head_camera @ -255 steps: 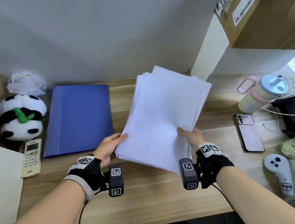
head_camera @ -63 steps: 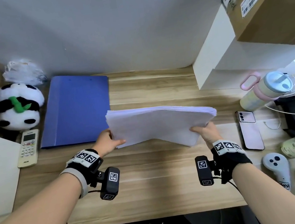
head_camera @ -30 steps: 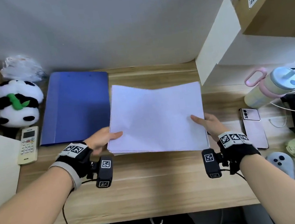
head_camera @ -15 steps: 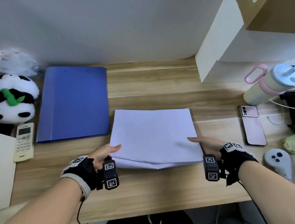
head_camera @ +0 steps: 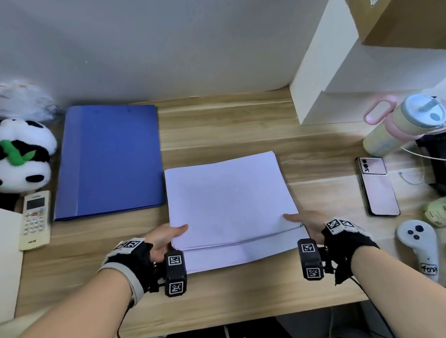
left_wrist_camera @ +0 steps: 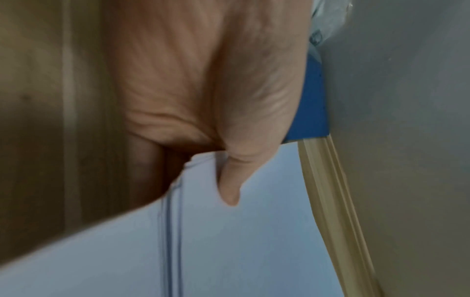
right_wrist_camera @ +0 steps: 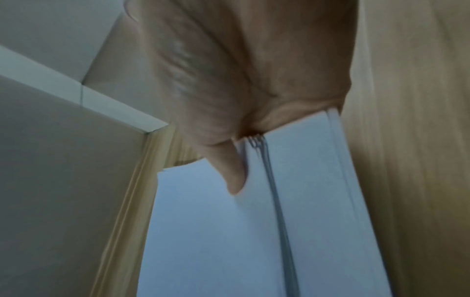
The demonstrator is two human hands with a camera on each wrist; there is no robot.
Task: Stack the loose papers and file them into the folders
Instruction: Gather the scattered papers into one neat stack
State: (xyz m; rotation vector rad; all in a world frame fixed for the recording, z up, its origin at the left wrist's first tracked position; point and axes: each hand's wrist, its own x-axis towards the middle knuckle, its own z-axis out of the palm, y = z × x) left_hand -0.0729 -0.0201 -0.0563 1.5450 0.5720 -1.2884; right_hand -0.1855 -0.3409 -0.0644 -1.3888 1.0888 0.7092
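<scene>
A stack of white paper [head_camera: 229, 204] lies on the wooden desk [head_camera: 231, 291], its near sheets splayed toward the desk's front edge. The left hand [head_camera: 163, 240] pinches the stack's near left corner, thumb on top; the right hand [head_camera: 305, 222] pinches the near right corner the same way. A closed blue folder [head_camera: 108, 157] lies flat just left of the stack, beside a white remote control [head_camera: 35, 220] and a panda plush [head_camera: 14, 156]
</scene>
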